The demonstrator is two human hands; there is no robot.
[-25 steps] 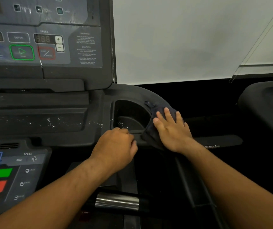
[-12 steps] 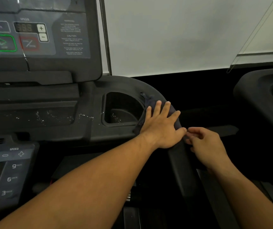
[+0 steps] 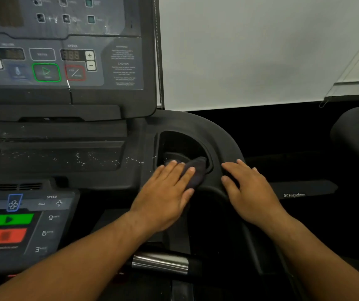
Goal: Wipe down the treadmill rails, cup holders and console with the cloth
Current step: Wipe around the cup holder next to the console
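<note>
A dark cloth [image 3: 197, 172] lies bunched over the front lip of the black cup holder [image 3: 180, 146] on the treadmill's right side. My left hand [image 3: 165, 196] presses flat on the cloth, fingers reaching into the holder. On the curved black rail [image 3: 222, 135] just right of the holder, my right hand [image 3: 250, 192] rests flat with fingers spread and nothing in it. The grey console [image 3: 65, 57] with its green and red buttons rises at the upper left.
A lower control panel [image 3: 20, 222] with green and red keys sits at the lower left. A tray [image 3: 61, 157] speckled with white droplets runs below the console. A chrome grip [image 3: 160, 262] lies near the bottom. Another machine's black arm [image 3: 356, 135] stands at the right.
My left hand slid the cloth from the rail's curve to the cup holder's front lip. My right hand let go of the cloth's edge and now lies flat on the rail.
</note>
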